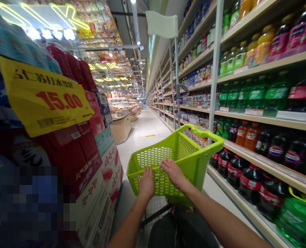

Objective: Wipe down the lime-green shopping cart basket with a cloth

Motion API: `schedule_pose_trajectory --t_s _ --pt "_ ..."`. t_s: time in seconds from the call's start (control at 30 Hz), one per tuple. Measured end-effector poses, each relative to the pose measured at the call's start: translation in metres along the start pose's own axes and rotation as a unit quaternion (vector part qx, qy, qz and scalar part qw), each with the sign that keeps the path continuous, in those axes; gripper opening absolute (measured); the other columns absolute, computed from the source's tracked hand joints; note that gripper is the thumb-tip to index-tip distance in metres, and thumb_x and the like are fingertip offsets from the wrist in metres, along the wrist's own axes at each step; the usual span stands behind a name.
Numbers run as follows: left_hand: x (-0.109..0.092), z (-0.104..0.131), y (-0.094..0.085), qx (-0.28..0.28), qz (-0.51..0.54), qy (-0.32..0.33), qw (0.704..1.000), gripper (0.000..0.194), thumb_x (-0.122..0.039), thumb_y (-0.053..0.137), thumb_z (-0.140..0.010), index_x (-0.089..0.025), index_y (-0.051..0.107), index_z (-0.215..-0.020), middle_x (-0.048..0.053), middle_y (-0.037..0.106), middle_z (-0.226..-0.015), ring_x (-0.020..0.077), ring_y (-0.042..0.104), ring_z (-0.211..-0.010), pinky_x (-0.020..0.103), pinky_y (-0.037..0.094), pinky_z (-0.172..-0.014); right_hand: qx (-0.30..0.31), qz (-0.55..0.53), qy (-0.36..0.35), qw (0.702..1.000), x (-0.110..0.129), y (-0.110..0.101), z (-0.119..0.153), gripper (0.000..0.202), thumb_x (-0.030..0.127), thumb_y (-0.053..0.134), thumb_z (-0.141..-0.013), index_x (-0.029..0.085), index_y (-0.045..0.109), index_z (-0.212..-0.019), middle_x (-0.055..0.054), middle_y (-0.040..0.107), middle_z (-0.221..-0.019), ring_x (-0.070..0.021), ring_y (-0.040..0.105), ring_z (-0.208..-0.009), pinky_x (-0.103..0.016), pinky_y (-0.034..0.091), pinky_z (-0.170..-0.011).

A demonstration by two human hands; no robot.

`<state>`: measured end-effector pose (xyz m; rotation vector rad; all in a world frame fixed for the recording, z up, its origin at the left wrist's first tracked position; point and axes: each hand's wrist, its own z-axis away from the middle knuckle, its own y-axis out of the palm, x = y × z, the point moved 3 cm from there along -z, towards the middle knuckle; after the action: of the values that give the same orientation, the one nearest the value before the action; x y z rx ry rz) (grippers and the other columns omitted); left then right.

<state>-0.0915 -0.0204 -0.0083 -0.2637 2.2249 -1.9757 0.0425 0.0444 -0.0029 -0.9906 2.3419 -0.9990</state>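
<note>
A lime-green plastic shopping cart (165,151) stands side-on in front of me in a store aisle, its handle toward the right. My left hand (147,185) holds the near side near the cart's left end, palm against the perforated wall and fingertips at the top rim. Farther right, my right hand (172,173) grips the same rim with its fingers bent over the edge. A small whitish patch shows by its fingertips; I cannot make out what it is. Both thumbs are mostly hidden.
Shelves of soda bottles (274,148) line the right side. On the left rise stacked drink cartons (96,172) under a yellow price sign (49,96) reading 15.00. A white-tiled aisle floor (142,124) runs ahead past display bins (120,127). Grey posts (214,69) edge the shelving.
</note>
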Motion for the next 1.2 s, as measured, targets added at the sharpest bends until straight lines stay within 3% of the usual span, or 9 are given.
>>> schedule_pose_trajectory --t_s 0.2,0.27,0.4,0.47,0.7,0.77,0.9,0.97,1.2 --pt "0.006 -0.002 0.002 0.009 0.014 -0.025 1.0 0.073 -0.003 0.037 -0.066 -0.014 0.021 -0.136 0.008 0.016 -0.146 0.0233 0.014 -0.134 0.055 0.019 -0.104 -0.016 0.057 0.107 0.993 -0.063 -0.031 0.013 0.039 0.003 0.038 -0.081 0.016 0.056 -0.112 -0.011 0.055 -0.121 -0.026 0.044 -0.117 -0.045 0.034 -0.096" --pt "0.003 -0.002 0.003 0.009 0.013 -0.024 1.0 0.074 -0.004 0.038 -0.065 -0.013 0.021 -0.136 0.008 0.016 -0.146 0.0232 0.014 -0.134 0.055 0.019 -0.104 -0.014 0.058 0.104 0.993 -0.056 -0.025 0.011 0.037 0.004 0.038 -0.081 0.016 0.057 -0.111 -0.01 0.055 -0.121 -0.0262 0.045 -0.115 -0.044 0.035 -0.095" --pt "0.0 0.002 0.003 -0.002 0.013 0.0 1.0 0.073 -0.006 0.038 -0.065 -0.014 0.022 -0.136 0.007 0.017 -0.146 0.0222 0.015 -0.134 0.055 0.018 -0.104 -0.015 0.015 0.033 0.999 -0.002 0.006 0.003 0.033 0.009 0.041 -0.083 0.02 0.058 -0.11 -0.006 0.058 -0.118 -0.0228 0.048 -0.113 -0.039 0.038 -0.094" --pt "0.003 0.004 0.002 -0.011 0.011 0.001 1.0 0.072 -0.006 0.037 -0.066 -0.013 0.023 -0.136 0.007 0.018 -0.145 0.0212 0.016 -0.133 0.054 0.017 -0.105 -0.012 0.002 0.012 1.0 0.007 0.012 0.002 0.034 0.009 0.041 -0.083 0.021 0.057 -0.111 -0.006 0.057 -0.119 -0.0213 0.047 -0.114 -0.039 0.037 -0.095" --pt "0.016 0.0 0.004 0.002 0.014 -0.043 0.999 0.07 -0.006 0.038 -0.067 -0.012 0.024 -0.135 0.009 0.02 -0.145 0.0228 0.017 -0.133 0.055 0.016 -0.105 -0.012 0.041 0.138 0.99 -0.065 -0.023 0.01 0.04 0.004 0.035 -0.082 0.015 0.054 -0.115 -0.012 0.053 -0.123 -0.0246 0.043 -0.118 -0.045 0.033 -0.096" --pt "0.016 -0.001 0.005 0.002 0.013 -0.044 0.999 0.07 -0.006 0.038 -0.067 -0.012 0.024 -0.135 0.009 0.02 -0.145 0.0231 0.016 -0.133 0.055 0.017 -0.105 -0.011 0.027 0.125 0.992 -0.052 -0.018 0.006 0.038 0.005 0.036 -0.083 0.016 0.055 -0.114 -0.012 0.054 -0.121 -0.0242 0.045 -0.116 -0.045 0.036 -0.094" --pt "0.016 0.0 0.006 -0.005 0.005 -0.028 1.0 0.069 -0.006 0.036 -0.068 -0.012 0.024 -0.135 0.01 0.022 -0.144 0.0229 0.018 -0.133 0.055 0.017 -0.104 -0.004 -0.028 0.019 0.999 0.005 0.008 -0.004 0.032 0.009 0.042 -0.084 0.021 0.058 -0.109 -0.008 0.058 -0.117 -0.0203 0.047 -0.114 -0.042 0.038 -0.094" --pt "0.016 0.001 0.005 -0.009 0.002 -0.026 1.0 0.067 -0.005 0.034 -0.068 -0.011 0.025 -0.135 0.01 0.023 -0.144 0.0222 0.02 -0.132 0.055 0.017 -0.104 0.002 -0.031 -0.01 0.999 0.009 0.009 -0.003 0.031 0.009 0.043 -0.083 0.022 0.058 -0.108 -0.008 0.058 -0.117 -0.0199 0.047 -0.114 -0.041 0.037 -0.095" --pt "-0.013 -0.002 0.005 -0.022 0.006 0.015 1.0 0.074 -0.002 0.036 -0.064 -0.012 0.022 -0.136 0.008 0.017 -0.146 0.0228 0.014 -0.134 0.055 0.016 -0.105 0.005 0.081 0.09 0.993 -0.08 -0.04 0.018 0.037 0.004 0.04 -0.08 0.017 0.058 -0.11 -0.01 0.056 -0.12 -0.0246 0.044 -0.116 -0.044 0.033 -0.096"
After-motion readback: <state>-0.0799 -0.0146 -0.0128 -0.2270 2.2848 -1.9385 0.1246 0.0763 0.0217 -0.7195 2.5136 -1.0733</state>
